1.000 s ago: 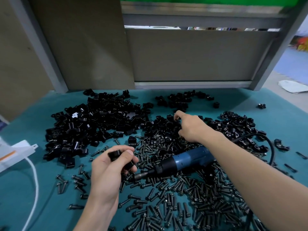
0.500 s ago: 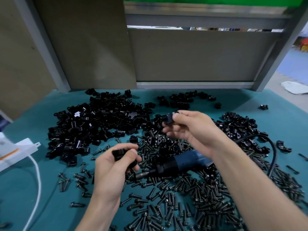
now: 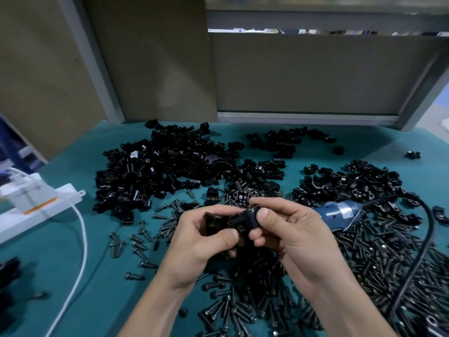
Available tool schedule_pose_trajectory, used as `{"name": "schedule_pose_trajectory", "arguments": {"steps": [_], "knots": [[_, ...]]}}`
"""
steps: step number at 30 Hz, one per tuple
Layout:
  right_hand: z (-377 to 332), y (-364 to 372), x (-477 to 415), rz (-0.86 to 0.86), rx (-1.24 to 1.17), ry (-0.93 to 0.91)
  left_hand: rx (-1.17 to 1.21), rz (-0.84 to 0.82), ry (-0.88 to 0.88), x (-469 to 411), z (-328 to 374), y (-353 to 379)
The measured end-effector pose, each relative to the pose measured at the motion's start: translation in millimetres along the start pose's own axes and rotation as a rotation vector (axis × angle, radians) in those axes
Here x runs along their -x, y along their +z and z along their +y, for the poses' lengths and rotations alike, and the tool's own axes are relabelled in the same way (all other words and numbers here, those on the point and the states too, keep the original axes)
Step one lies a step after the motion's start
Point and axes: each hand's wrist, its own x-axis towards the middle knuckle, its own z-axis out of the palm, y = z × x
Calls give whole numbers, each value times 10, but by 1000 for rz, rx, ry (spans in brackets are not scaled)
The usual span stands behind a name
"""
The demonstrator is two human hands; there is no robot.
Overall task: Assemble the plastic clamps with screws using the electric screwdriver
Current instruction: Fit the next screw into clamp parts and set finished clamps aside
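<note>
as the left hand (image 3: 194, 242) grips one clamp half (image 3: 214, 222), the right hand (image 3: 291, 231) pinches a second half (image 3: 243, 218).

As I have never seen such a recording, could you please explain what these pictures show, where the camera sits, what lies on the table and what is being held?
There is no machine here: a person works with bare hands, and the one camera sits on their head, looking down. The left hand pinches a clamp half and the right hand a second clamp half, held together; whether they are joined I cannot tell. On the green table lie heaps of black clamp parts, loose screws, a blue electric screwdriver with its black cable, and a white power strip.
</note>
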Motion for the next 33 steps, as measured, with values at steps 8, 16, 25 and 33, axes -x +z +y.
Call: {"name": "schedule_pose_trajectory", "arguments": {"steps": [8,16,25,33], "knots": [[62,6,-1,23,375,-158,23,-1,-45,-47,7,-33],[42,-42,-14,42,271,-213,8,-35,-93,-33,-18,-64],[52,-31,6,-266,181,43,-12,-407,-176,27,70,-93],[91,-37,-7,-143,57,70,14,-377,-301,58,164,-28]]}}
